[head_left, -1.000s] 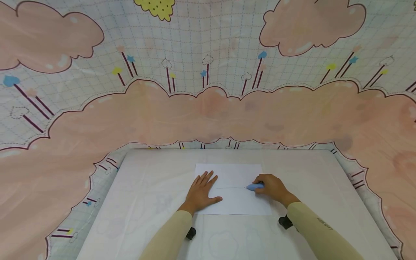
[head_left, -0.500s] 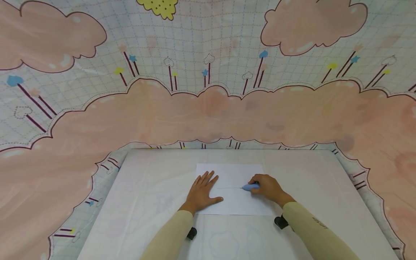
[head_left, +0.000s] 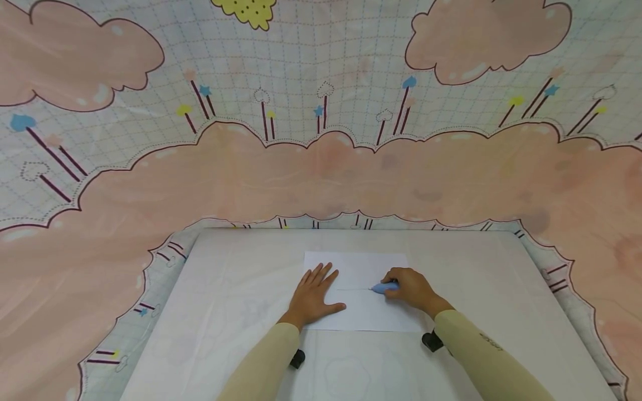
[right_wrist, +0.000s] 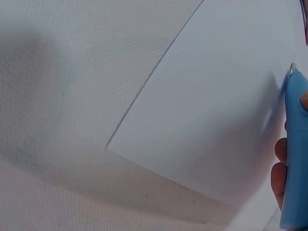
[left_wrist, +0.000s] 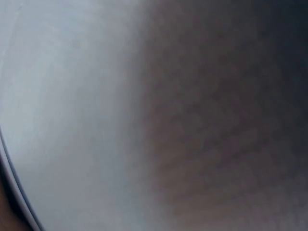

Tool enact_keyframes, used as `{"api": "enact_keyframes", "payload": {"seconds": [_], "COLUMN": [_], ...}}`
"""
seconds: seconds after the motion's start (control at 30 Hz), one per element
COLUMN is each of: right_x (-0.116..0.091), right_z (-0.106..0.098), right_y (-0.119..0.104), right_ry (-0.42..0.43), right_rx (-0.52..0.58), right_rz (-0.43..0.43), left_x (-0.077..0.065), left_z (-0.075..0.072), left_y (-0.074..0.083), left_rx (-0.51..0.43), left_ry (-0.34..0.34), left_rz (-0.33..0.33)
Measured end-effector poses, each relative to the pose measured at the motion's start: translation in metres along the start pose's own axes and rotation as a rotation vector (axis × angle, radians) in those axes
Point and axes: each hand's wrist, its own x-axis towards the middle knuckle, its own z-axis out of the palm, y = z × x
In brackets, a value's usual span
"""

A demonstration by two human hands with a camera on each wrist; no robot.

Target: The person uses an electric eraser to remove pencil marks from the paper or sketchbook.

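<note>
A white sheet of paper (head_left: pixel 371 264) lies on the white-covered table. Across its middle runs a thin faint line (head_left: pixel 353 289). My left hand (head_left: pixel 312 301) rests spread on the left part of the sheet, fingers straight and thumb out to the right. With curled fingers my right hand (head_left: pixel 415 289) grips a thick blue pen-shaped tool (head_left: pixel 385 287), its narrow tip pointing left at the line's right end. The right wrist view shows the blue tool (right_wrist: pixel 296 159) with a small metal tip close over the paper (right_wrist: pixel 202 96). Blur hides detail in the left wrist view.
The white table (head_left: pixel 241 278) spreads around the sheet, with faint shapes showing through its cover. Behind and beside it hangs a patterned cloth (head_left: pixel 321 178) with pink clouds. Small black wrist cameras (head_left: pixel 432 341) sit under both sleeves.
My right hand has moved a short way left with the blue tool, its tip following the line, and slows in the last half second. The left hand stays in place on the paper.
</note>
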Motion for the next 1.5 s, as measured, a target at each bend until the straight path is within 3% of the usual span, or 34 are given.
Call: {"api": "enact_keyframes", "payload": {"seconds": [0.5, 1.07, 1.5], "right_x": [0.0017, 0.0059, 0.0005], "right_z": [0.0038, 0.0086, 0.0003], "right_y": [-0.0046, -0.0072, -0.0019], "right_ry": [-0.012, 0.0, -0.006], "right_rx": [0.026, 0.006, 0.005], "right_rz": [-0.013, -0.03, -0.023], "left_x": [0.0008, 0.0012, -0.0007], "left_z": [-0.0009, -0.0015, -0.0058], "left_y": [0.0027, 0.0032, 0.0026], "left_rx": [0.003, -0.001, 0.003], "left_ry": [-0.048, -0.029, -0.038], "left_rz": [-0.019, -0.012, -0.016]}}
